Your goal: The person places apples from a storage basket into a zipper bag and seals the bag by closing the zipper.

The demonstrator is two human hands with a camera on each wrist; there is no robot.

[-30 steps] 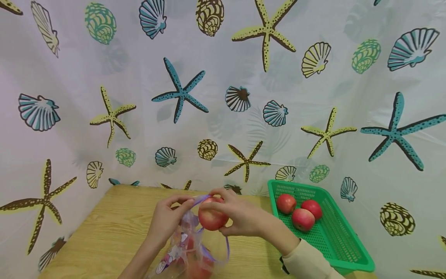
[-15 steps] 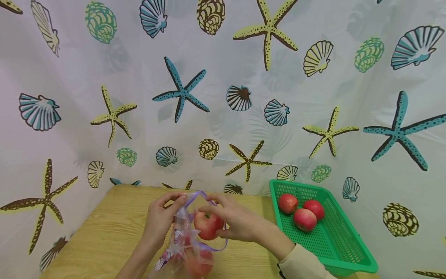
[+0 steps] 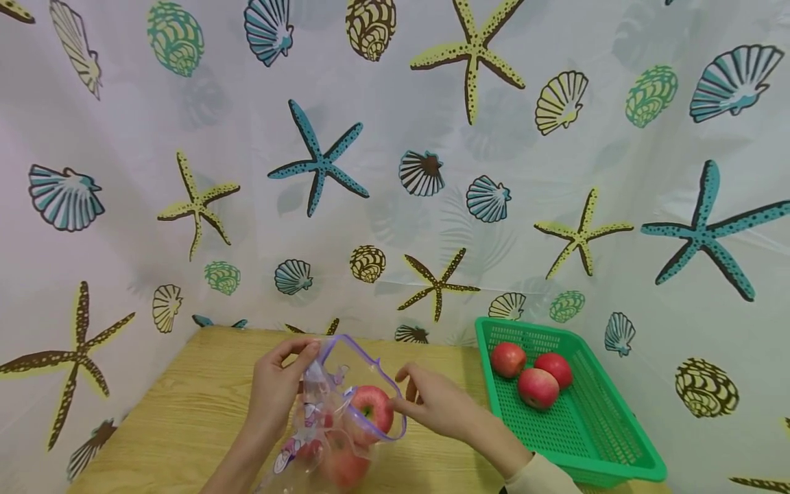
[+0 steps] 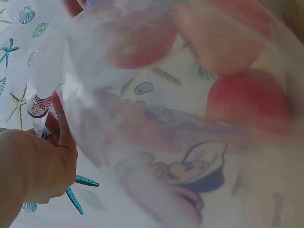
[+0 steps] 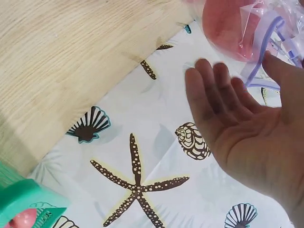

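My left hand [image 3: 274, 384] pinches the edge of a clear plastic bag [image 3: 290, 456] with printed cartoon figures and a purple strip round its mouth [image 3: 398, 384]. A red apple [image 3: 375, 405] sits just inside the open mouth. Below it, more apples [image 3: 345, 468] show blurred through the plastic. To the right of the mouth, my right hand [image 3: 441, 405] holds nothing; its thumb tip lies right at the purple strip. The right wrist view has its palm [image 5: 251, 137] facing the camera with fingers loosely extended. In the left wrist view the bag [image 4: 190, 175] fills most of the frame.
On the right of the wooden table [image 3: 197, 398] stands a green plastic basket [image 3: 561, 436] with 3 red apples [image 3: 538, 388] in it. A white curtain [image 3: 382, 226] printed with starfish and shells hangs behind and at both sides.
My right hand has let go of the apple and drawn back to the right. That apple has dropped lower into the bag's mouth. My left hand, still pinching the bag, has shifted slightly left.
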